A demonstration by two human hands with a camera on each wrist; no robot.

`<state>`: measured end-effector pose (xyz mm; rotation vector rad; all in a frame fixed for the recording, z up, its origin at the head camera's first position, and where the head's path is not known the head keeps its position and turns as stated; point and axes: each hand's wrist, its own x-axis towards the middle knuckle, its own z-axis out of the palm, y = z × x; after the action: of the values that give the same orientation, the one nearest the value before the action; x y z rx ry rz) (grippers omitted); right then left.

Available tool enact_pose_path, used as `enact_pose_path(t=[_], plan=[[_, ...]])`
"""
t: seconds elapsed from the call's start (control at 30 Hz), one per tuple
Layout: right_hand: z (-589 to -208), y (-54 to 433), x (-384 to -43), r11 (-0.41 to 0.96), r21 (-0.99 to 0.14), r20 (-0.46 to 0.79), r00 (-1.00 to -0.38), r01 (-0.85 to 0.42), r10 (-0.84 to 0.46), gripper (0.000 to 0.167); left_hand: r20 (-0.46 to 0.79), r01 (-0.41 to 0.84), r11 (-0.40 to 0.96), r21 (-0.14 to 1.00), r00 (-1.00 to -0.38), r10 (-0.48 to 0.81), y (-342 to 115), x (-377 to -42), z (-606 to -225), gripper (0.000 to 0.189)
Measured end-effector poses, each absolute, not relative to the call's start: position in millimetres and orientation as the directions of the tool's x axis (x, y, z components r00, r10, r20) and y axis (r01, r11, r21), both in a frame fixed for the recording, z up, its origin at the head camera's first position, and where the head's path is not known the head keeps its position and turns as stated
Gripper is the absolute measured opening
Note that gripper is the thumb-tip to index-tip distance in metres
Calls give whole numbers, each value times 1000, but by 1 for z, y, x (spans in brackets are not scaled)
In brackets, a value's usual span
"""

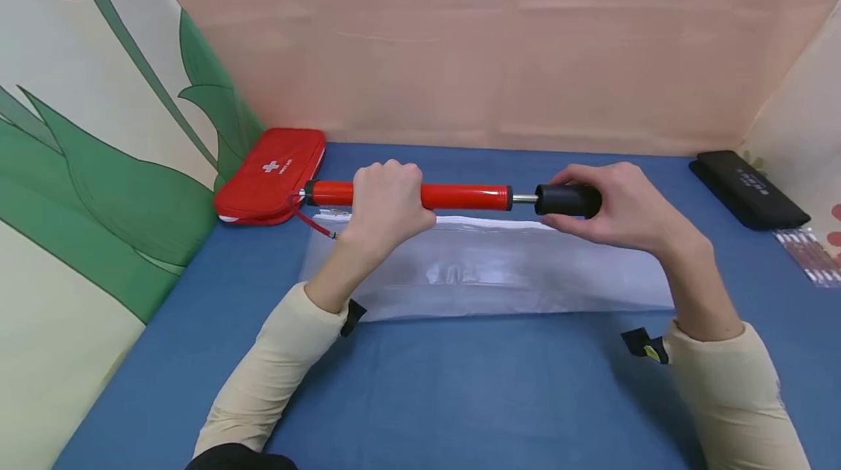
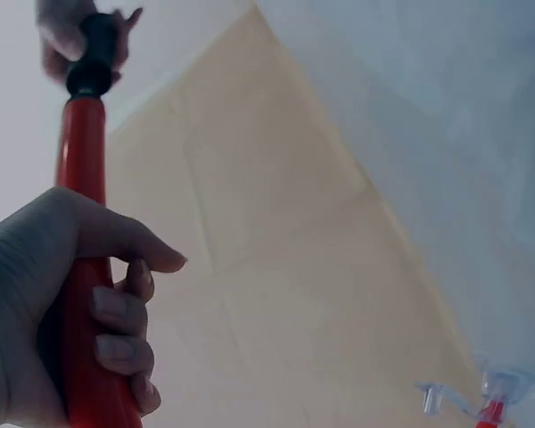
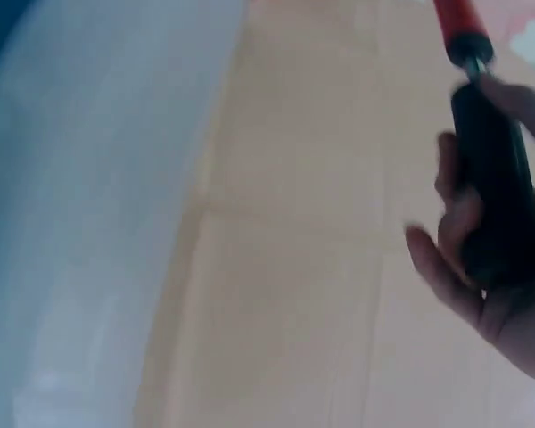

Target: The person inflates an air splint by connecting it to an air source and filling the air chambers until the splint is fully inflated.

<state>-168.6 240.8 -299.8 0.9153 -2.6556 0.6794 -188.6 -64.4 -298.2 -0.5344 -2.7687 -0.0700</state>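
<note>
A red hand pump (image 1: 466, 197) is held level above a translucent plastic inflatable (image 1: 512, 266), which lies on the blue surface. My left hand (image 1: 389, 203) grips the red barrel, its fingers wrapped round it in the left wrist view. At the other end, my right hand (image 1: 620, 203) holds the black handle (image 1: 566, 200) between thumb and fingers. A short length of metal rod (image 1: 524, 198) shows between barrel and handle. From the pump's left end a thin red hose (image 1: 312, 222) runs down toward the inflatable. Its red tip meets a clear valve (image 2: 506, 385) in the left wrist view.
A red first aid case (image 1: 272, 174) lies at the back left. At the far right are a black case (image 1: 749, 189) and a clear packet of thin sticks (image 1: 811, 257). A pinkish wall (image 1: 499, 47) stands behind the blue surface (image 1: 460, 390).
</note>
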Motion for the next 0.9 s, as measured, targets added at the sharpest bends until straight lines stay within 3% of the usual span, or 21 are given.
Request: enact_pose_path(t=[0.2,0.37,0.43,0.67,0.9], plan=[[-304,217,-164,786,-59,388,-740,-615,-549,25,272,354,935,4,-900,339,-60,-182,-302,28],[-311,205,-161,775,70,501,-650,-628,-572,29,272,381,925,-1,-890,367,-44,-176,-306,26],[-315,198,-159,775,103,474,-655,-623,-589,29,273,401,916,-21,-879,391,-39,-173,-307,27],[-329,184,-164,800,31,320,-752,-599,-576,25,251,465,884,-45,-851,461,-41,-173,-310,26],[-311,206,-167,843,-38,249,-822,-537,-512,18,210,370,929,2,-908,362,-69,-187,-298,28]])
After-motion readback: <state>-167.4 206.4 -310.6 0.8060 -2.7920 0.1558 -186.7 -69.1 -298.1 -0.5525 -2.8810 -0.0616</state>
